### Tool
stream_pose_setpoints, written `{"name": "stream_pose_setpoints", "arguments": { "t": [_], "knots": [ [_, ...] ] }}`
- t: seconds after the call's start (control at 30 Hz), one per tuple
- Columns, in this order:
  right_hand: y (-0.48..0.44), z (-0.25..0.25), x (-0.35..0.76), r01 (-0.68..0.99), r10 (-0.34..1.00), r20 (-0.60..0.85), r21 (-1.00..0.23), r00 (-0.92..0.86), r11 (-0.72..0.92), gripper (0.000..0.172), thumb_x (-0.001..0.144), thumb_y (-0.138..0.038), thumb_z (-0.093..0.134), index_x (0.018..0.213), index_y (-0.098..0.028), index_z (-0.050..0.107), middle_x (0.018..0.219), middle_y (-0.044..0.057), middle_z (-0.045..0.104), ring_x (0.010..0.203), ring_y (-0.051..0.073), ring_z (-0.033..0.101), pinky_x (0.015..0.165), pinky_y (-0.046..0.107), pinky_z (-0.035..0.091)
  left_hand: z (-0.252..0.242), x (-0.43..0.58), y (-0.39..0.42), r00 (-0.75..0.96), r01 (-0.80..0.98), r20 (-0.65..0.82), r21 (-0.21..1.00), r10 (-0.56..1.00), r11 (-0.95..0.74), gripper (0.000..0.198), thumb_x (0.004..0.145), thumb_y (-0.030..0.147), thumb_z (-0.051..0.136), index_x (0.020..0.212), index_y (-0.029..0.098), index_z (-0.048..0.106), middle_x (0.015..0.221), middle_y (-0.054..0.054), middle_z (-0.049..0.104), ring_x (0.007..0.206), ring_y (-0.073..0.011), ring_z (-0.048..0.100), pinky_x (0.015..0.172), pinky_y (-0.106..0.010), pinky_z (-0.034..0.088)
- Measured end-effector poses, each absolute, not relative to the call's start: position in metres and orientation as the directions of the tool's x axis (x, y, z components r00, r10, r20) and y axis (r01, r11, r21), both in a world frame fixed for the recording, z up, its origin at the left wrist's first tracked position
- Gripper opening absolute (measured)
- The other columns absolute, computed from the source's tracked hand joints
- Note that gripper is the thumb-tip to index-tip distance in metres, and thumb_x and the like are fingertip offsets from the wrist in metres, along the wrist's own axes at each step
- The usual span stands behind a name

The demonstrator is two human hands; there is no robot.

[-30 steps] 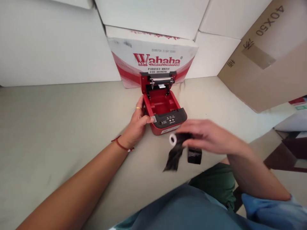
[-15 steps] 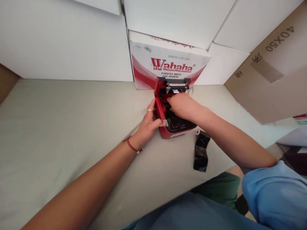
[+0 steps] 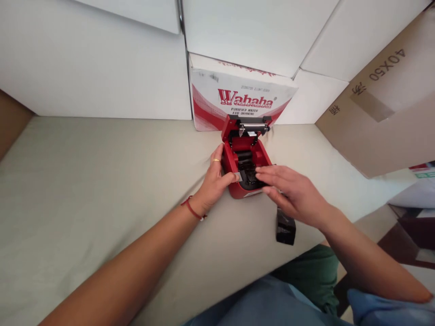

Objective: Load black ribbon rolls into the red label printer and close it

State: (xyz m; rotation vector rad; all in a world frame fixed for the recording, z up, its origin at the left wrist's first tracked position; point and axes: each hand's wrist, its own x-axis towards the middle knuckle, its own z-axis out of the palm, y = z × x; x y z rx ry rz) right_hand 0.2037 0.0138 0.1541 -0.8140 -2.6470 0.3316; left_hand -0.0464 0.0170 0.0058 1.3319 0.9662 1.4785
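Note:
A small red and black label printer [image 3: 231, 186] sits on the table with its lid [image 3: 228, 126] raised. My left hand [image 3: 217, 174] grips its left side, the thumb on the front corner and the fingers along the wall. Inside the bay lie black parts, including what looks like a dark roll [image 3: 244, 155]. My right hand [image 3: 288, 188] is at the printer's front right, its fingers stretched out and their tips over the front part of the bay; whether they touch is hard to see. Below that hand a folded black strip [image 3: 286, 228] lies on the table, its upper part hidden.
Behind the printer stands a white and red Wahaha water carton [image 3: 210, 97], with white boxes [image 3: 112, 59] stacked around it. A large brown carton [image 3: 380, 113] leans at the right. The pale cloth-covered table [image 3: 84, 181] ends at its front edge near my body.
My right hand has come out of the printer's bay, moving right and toward me, and its fingers have straightened. The left hand keeps its hold on the printer's side.

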Motion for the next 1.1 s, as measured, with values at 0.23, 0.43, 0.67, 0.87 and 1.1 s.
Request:
{"name": "stream_pose_setpoints", "arguments": {
  "t": [0.23, 0.43, 0.67, 0.87, 1.1],
  "knots": [
    [-0.006, 0.112, 0.227, 0.503, 0.536, 0.287, -0.184, -0.794, 0.844, 0.053, 0.116, -0.029, 0.061, 0.169, -0.023, 0.062, 0.171, 0.017, 0.067, 0.166, 0.028, 0.059, 0.138, 0.059, 0.05, 0.024, -0.047, -0.003, -0.19, 0.165, 0.441, 0.895, 0.877, -0.414, 0.087, 0.101, 0.046, 0.081, 0.176, 0.035, 0.039, 0.187, -0.01, 0.033, 0.179, -0.0412, 0.027, 0.15, -0.064, 0.02],
    [-0.003, 0.117, 0.23, 0.438, 0.525, 0.309, -0.309, -0.793, 0.844, 0.051, 0.117, -0.036, 0.061, 0.167, -0.025, 0.064, 0.169, 0.015, 0.069, 0.163, 0.027, 0.062, 0.139, 0.058, 0.049, 0.049, -0.031, -0.033, 0.118, 0.521, 0.781, 0.477, 0.613, -0.708, 0.074, 0.102, 0.022, 0.074, 0.168, 0.048, 0.055, 0.14, -0.004, 0.077, 0.133, -0.0359, 0.071, 0.123, -0.06, 0.05],
    [0.073, 0.17, 0.197, 0.63, 0.755, 0.471, -0.429, -0.456, 0.647, 0.062, 0.123, -0.06, 0.035, 0.17, -0.031, 0.062, 0.174, 0.008, 0.065, 0.161, 0.028, 0.063, 0.137, 0.05, 0.05, 0.048, -0.014, -0.038, 0.261, 0.67, 0.741, 0.322, 0.618, -0.669, 0.082, 0.103, 0.018, 0.07, 0.177, 0.045, 0.047, 0.132, -0.006, 0.084, 0.124, -0.0347, 0.075, 0.11, -0.055, 0.048],
    [0.168, 0.176, 0.143, 0.528, 0.647, 0.421, -0.374, -0.636, 0.762, 0.084, 0.117, -0.082, 0.023, 0.16, -0.027, 0.068, 0.166, 0.011, 0.07, 0.164, 0.031, 0.057, 0.139, 0.058, 0.042, 0.062, -0.009, -0.041, 0.264, 0.809, 0.779, 0.142, 0.568, -0.57, 0.043, 0.105, 0.014, 0.071, 0.143, 0.032, 0.074, 0.12, -0.006, 0.083, 0.116, -0.0268, 0.071, 0.111, -0.047, 0.046],
    [0.133, 0.165, 0.152, 0.443, 0.579, 0.428, -0.381, -0.694, 0.812, 0.082, 0.12, -0.077, 0.022, 0.116, -0.024, 0.084, 0.124, 0.009, 0.087, 0.129, 0.026, 0.078, 0.121, 0.047, 0.058, 0.07, -0.005, -0.044, 0.286, 0.819, 0.779, 0.105, 0.558, -0.565, 0.031, 0.106, 0.014, 0.071, 0.134, 0.024, 0.077, 0.119, -0.009, 0.082, 0.118, -0.0265, 0.069, 0.114, -0.045, 0.045]
  ]
}}
